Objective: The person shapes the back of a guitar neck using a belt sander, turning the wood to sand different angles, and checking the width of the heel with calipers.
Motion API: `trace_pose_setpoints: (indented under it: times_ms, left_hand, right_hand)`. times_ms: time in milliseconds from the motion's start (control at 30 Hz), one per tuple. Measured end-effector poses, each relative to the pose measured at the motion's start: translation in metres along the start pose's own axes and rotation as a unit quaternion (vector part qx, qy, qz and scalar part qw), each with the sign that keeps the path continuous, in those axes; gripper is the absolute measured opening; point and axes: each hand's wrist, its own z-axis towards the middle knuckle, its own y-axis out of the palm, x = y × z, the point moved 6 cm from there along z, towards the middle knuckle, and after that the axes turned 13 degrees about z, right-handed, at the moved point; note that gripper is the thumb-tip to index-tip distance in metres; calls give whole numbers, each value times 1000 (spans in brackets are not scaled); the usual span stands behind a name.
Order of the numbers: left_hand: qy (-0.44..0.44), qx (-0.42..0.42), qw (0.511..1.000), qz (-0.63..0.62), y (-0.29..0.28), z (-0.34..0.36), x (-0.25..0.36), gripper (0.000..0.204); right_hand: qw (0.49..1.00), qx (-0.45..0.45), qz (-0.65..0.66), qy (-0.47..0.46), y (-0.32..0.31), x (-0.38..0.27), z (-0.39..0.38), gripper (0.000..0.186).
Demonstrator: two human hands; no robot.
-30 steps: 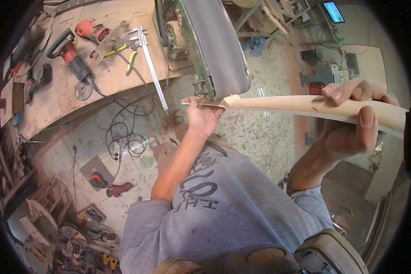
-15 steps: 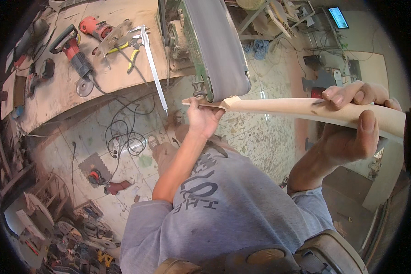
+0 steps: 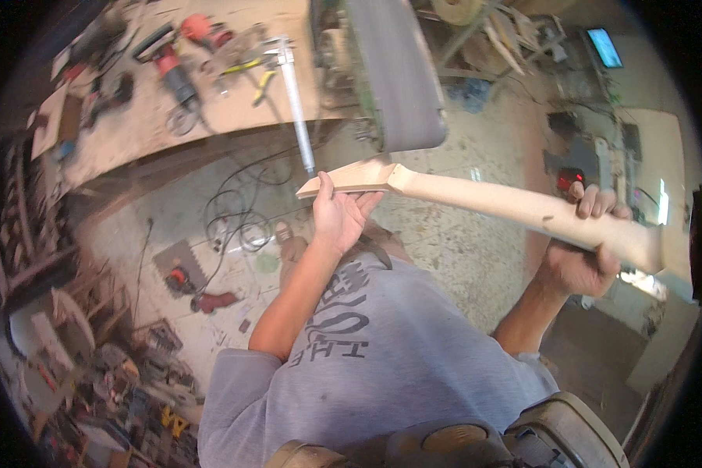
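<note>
A pale wooden guitar neck (image 3: 483, 204) stretches across in front of me, slanting slightly down to the right. My left hand (image 3: 341, 214) grips its flat, angled headstock end, thumb up at the near edge and fingers underneath. Around the thicker far-right end wraps my right hand (image 3: 589, 253), with fingertips showing over the top edge. Just beyond the headstock stands a belt sander, its grey belt (image 3: 404, 86) rounding at the lower end. A small gap shows between the belt and the wood.
A workbench (image 3: 132, 144) at the upper left carries a long caliper (image 3: 295, 109) jutting over its edge, a red and black power tool (image 3: 178, 82) and yellow-handled pliers (image 3: 264, 86). Black cables (image 3: 238, 210) lie on the tiled floor, near a red tool (image 3: 213, 302).
The guitar neck has come away from the sander belt toward me and rolled, showing more of the headstock's face. Its right end has dropped with my right hand. The whole view has shifted.
</note>
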Motion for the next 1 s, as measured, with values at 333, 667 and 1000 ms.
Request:
trace_pose_setpoints:
  times_ms: [333,667,1000]
  left_hand:
    - [51,68,995,59,-46,-135,32,82]
    - [294,309,904,22,-129,-150,211,43]
    - [467,296,794,251,-93,-237,343,31]
  right_hand:
    - [914,232,269,194,49,145,-167,91]
    - [758,-279,-298,509,2,305,-311,37]
    - [798,0,-491,349,-19,493,-148,64]
